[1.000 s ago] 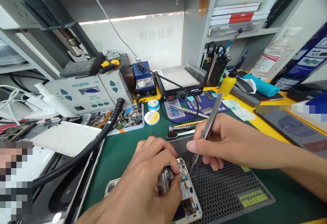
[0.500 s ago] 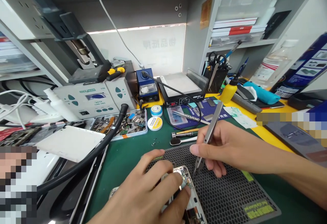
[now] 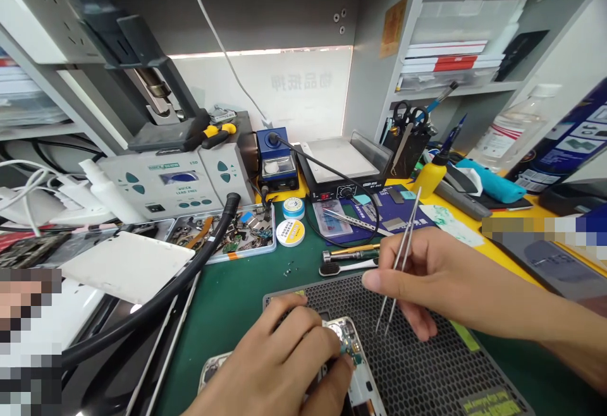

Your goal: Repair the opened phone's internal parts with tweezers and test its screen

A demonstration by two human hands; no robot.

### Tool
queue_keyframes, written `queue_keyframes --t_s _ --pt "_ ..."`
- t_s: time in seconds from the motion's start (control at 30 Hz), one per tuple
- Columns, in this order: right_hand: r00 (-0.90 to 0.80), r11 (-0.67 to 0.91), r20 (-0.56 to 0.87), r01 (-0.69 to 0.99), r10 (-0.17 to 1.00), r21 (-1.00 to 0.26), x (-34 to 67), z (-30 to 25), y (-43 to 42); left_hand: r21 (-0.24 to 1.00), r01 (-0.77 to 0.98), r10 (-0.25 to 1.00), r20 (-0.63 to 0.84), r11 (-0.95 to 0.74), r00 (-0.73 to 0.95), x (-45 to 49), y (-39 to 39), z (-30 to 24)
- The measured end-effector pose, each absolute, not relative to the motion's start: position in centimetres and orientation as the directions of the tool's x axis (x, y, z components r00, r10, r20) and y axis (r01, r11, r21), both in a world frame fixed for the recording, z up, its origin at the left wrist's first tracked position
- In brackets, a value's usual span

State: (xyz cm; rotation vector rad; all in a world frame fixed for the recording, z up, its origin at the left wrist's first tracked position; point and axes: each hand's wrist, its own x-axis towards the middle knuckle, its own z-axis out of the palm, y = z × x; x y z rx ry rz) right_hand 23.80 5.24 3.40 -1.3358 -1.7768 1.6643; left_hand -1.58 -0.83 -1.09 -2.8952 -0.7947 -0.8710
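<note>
My left hand lies curled over an opened phone, its fingertips against the phone's upper end beside a small green circuit board. Much of the phone is hidden under this hand. A pale rounded frame corner shows to the left of it; whether it belongs to the same phone I cannot tell. Metal tweezers are pinched in my right hand, points down and apart, with nothing between them. Those points hover over or near the grey honeycomb mat, just right of the phone.
Beyond the mat lie a black-bristled brush, a screwdriver and small round tins. Left are a parts tray and a thick black hose. A hot plate and a yellow bottle stand behind.
The tweezers have turned, so both arms now show apart, and their points have moved right, away from the phone's edge. My left hand stays on the phone. The view has shifted slightly.
</note>
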Motion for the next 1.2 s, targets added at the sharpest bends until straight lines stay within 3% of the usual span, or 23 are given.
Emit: queue_keyframes --t_s 0.13,0.3,0.47,0.63,0.87,1.0,1.2 --pt "-0.449 -0.112 -0.354 0.481 0.821 -0.870 23.9 3.0 4.7 0.190 0.501 0.518 0.528 -0.845 0.673 -1.2 -1.1 -1.7" --pt "-0.482 -0.188 -0.531 0.592 0.696 -0.784 24.9 3.7 4.6 0.248 0.514 0.553 0.567 -0.821 0.610 -0.9 -0.8 -2.2" --pt "-0.562 -0.382 -0.502 0.326 0.657 -0.865 24.3 4.4 4.9 0.268 0.509 0.548 0.630 -0.818 0.550 -0.4 -0.6 -2.4" --pt "-0.544 -0.414 -0.445 0.187 0.711 -0.891 23.2 2.1 4.9 0.244 0.529 0.545 0.638 -0.813 0.544 -0.4 -0.7 -2.7" --pt "-0.483 -0.423 -0.423 0.115 0.767 -0.899 21.9 1.0 3.4 0.111 0.554 0.498 0.607 -0.825 0.619 -0.8 -0.7 -3.3" --pt "-0.426 -0.391 -0.423 0.164 0.800 -0.905 21.3 1.0 3.0 0.018 0.563 0.460 0.597 -0.827 0.657 -1.0 -0.8 -3.2" --pt "-0.394 -0.384 -0.452 0.242 0.800 -0.891 21.1 1.2 2.9 0.066 0.570 0.484 0.613 -0.819 0.625 -0.6 -0.8 -3.0"
